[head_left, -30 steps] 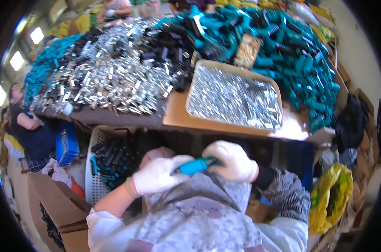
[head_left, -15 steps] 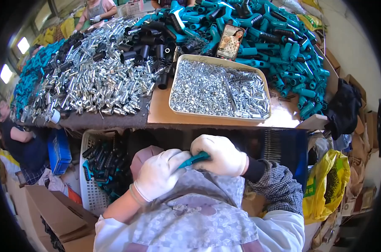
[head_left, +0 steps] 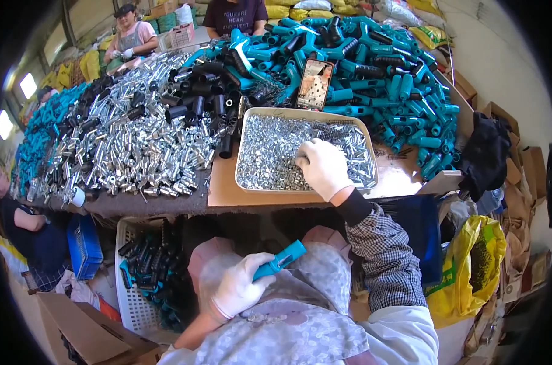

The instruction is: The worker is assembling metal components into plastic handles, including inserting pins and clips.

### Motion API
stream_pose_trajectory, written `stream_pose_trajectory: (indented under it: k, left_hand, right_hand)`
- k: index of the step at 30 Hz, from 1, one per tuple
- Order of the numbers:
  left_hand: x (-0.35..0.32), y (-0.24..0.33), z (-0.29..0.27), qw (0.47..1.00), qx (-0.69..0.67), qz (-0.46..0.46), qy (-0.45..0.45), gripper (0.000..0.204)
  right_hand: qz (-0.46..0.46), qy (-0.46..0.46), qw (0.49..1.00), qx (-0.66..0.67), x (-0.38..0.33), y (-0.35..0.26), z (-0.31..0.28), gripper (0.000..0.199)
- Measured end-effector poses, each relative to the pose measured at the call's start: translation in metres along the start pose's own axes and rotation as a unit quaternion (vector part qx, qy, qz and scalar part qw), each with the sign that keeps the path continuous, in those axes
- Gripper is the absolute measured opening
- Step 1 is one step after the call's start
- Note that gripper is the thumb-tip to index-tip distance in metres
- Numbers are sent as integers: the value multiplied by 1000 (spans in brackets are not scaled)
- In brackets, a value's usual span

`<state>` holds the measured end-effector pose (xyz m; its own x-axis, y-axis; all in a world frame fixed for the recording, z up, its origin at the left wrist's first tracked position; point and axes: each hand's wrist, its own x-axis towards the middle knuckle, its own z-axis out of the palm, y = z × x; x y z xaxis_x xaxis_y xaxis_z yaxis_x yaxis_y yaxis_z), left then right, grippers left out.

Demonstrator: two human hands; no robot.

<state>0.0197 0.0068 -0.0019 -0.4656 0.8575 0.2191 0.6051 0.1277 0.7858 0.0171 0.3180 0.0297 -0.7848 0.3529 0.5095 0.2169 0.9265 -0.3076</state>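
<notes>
In my gloved left hand [head_left: 238,289], held above my lap, is a teal plastic tubular housing [head_left: 287,258]. Its open end points up and to the right, and a slot shows in its side. My gloved right hand [head_left: 324,169] reaches into a cream-coloured tray [head_left: 275,190] on the bench. The fingers of that hand are bent together over the small silver metal parts [head_left: 267,149]; whatever is between the fingertips is hidden. A phone [head_left: 315,84] leans upright behind the tray, in front of a heap of teal housings [head_left: 373,73].
Silver metal sleeves [head_left: 148,146] lie heaped left of the tray, with black tubes [head_left: 197,91] behind them. Below the bench, a white basket [head_left: 125,274] holds teal and black pieces. A yellow sack [head_left: 471,274] stands at right. Two people [head_left: 130,36] [head_left: 236,15] are across the bench.
My right hand has left the teal housing and moved forward into the tray. My left hand has lowered slightly, still holding the housing. The view has shifted, showing more of the people opposite.
</notes>
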Motion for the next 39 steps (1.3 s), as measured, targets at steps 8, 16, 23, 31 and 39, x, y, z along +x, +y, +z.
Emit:
stream_pose_trajectory:
  k: [8, 16, 23, 31, 39]
  left_hand:
    - [8, 8, -2, 988, -98, -97, 69, 39]
    - [15, -11, -3, 891, -390, -223, 56, 38]
    - [12, -27, 2, 850, -477, -222, 31, 42]
    - [14, -37, 19, 855, -477, -197, 48, 44]
    - [15, -35, 20, 866, -460, -189, 57, 44]
  right_hand:
    - [123, 60, 952, 274, -6, -6, -21, 14]
    - [211, -38, 816, 537, -75, -37, -41, 10]
    - [237, -98, 814, 521, -124, -67, -19, 20]
    - [272, -131, 776, 554, -141, -82, 3, 12]
    - [311, -96, 712, 623, -147, -90, 21, 13]
